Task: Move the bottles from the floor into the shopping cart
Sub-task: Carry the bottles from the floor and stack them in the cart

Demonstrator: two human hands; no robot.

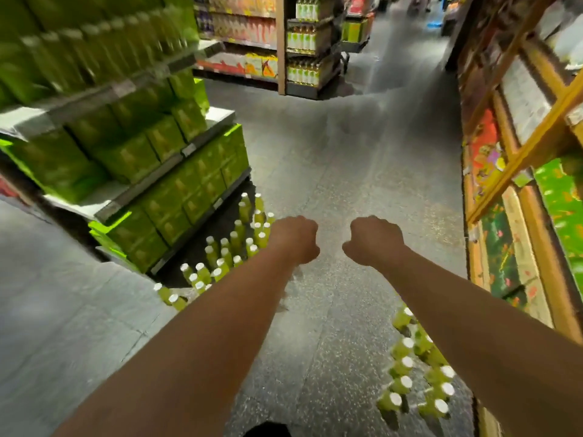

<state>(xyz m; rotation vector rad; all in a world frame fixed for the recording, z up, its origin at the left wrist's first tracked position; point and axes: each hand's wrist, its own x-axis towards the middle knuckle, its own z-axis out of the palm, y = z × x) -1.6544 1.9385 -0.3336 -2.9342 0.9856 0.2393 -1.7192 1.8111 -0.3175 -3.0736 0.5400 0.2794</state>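
Head view shows left hand (295, 239) and right hand (375, 241) curled into fists, holding nothing seen, maybe to push. Green bottles (210, 255) stand on the floor (331, 184) at ten and four o'clock; no shopping cart shows.

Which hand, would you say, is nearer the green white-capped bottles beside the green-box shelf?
Left. The left hand hangs just right of the green bottles; the right hand is farther right, over bare floor.
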